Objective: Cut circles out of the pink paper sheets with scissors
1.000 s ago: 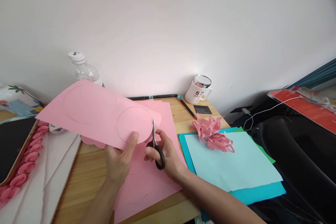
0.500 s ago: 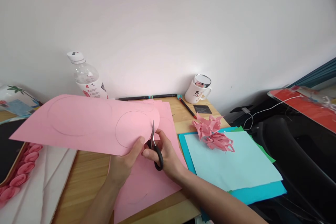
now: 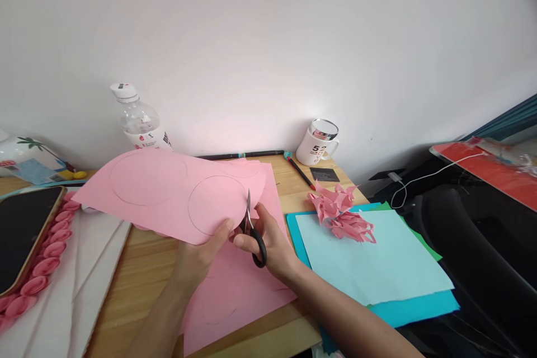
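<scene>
**Scissors at the rim of a pencilled circle in pink paper**

Gripping black-handled scissors (image 3: 254, 230) with the right hand (image 3: 271, 241), fingers through the loops, blades pointing up and away, set into the near edge of a pink sheet (image 3: 168, 193). Pinching that same sheet with the left hand (image 3: 199, 260), thumb on top just beside the blades. Sheet held up off the surface (image 3: 134, 268), tilted, spreading away to the left. Two pencilled circles drawn on it, with the nearer circle (image 3: 216, 205) right at the blades, on its right rim.

Under both hands, more pink paper (image 3: 239, 291) lying flat. To the right, a heap of pink scraps (image 3: 342, 215) resting on the far corner of a light blue sheet (image 3: 373, 263), with teal paper (image 3: 419, 305) beneath it.

Farther back by the wall: a white mug (image 3: 318, 144), a small black card (image 3: 324, 174), a red pencil (image 3: 300, 170), a long black pen (image 3: 239, 154) and a clear bottle (image 3: 138, 117) with a white cap.

On the left, a dark board (image 3: 20, 235) edged with pink paper rosettes (image 3: 48, 251).
</scene>
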Tool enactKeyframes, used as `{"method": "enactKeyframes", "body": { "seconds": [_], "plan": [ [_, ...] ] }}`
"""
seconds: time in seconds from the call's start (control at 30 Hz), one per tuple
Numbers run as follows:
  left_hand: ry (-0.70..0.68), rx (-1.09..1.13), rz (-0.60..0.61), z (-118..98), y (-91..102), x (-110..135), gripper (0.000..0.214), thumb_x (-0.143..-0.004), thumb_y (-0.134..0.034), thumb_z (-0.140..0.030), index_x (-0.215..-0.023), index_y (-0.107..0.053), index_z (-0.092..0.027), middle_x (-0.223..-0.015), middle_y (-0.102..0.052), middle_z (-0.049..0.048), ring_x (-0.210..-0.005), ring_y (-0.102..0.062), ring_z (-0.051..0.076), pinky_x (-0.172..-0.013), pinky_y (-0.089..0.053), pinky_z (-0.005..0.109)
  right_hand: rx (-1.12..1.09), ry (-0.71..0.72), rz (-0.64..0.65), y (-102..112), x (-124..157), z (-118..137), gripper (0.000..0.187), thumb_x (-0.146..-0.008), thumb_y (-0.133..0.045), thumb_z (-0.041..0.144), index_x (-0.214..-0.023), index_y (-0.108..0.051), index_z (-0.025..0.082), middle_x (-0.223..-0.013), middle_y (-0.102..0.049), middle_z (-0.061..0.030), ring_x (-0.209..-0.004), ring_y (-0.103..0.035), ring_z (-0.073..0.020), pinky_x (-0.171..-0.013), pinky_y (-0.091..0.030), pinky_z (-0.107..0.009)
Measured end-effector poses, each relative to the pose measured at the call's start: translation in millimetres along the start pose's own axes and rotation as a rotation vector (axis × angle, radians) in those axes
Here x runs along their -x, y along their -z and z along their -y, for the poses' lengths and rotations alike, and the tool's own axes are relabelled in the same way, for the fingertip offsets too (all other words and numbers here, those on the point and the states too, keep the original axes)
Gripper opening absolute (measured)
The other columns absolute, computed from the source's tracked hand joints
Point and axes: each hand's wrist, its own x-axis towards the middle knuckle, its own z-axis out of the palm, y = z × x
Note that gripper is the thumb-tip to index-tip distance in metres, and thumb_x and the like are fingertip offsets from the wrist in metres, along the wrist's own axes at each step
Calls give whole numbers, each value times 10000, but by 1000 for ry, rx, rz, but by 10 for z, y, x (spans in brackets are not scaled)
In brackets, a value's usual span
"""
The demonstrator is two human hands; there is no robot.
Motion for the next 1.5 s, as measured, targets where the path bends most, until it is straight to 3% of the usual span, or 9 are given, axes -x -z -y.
{"method": "enactKeyframes", "body": {
  "seconds": [0.6, 0.9, 1.17, 1.33, 1.5],
  "plan": [
    [-11, -30, -79, 22, 17, 0, 429, -667, -721, -439, -999, -692, -169, -888, -738, 80, -976, -664, 278, -917, -529, 406, 53, -36, -69, -7, -3, 20, 722, -589, -843, 372, -1131, -396, 206, -635, -497, 70, -525, -395, -80, -457, -259, -190],
    [-1, -35, -69, 24, 32, -14, 465, -663, -717, -441, -1039, -668, -172, -887, -737, 76, -968, -665, 274, -914, -528, 401, 123, -65, -113, -13, -5, 34, 721, -583, -834, 398, -1117, -390, 204, -656, -553, 45, -585, -519, -132, -496, -371, -225],
    [-26, -4, -20, -2, 33, -31, 273, -688, -688, -413, -843, -695, -189, -768, -731, 50, -822, -687, 243, -816, -572, 361, 166, -63, -129, -22, -5, 45, 718, -595, -805, 464, -1112, -385, 194, -576, -553, 59, -532, -526, -141, -467, -364, -228],
    [-53, 88, -87, 25, 0, -38, 222, -736, -661, -377, -822, -678, -173, -749, -713, 38, -778, -677, 214, -790, -566, 339, 142, -26, -168, -74, 13, -2, 669, -609, -792, 475, -1070, -399, 191, -599, -592, 35, -542, -544, -148, -479, -403, -246],
    [-50, 16, -183, 89, -69, 17, 219, -711, -686, -388, -761, -670, -175, -617, -662, 24, -716, -674, 232, -716, -580, 358, 72, -10, -193, -146, 26, -92, 677, -610, -803, 448, -1067, -377, 187, -595, -586, 47, -540, -552, -138, -522, -436, -254]
  ]
}}
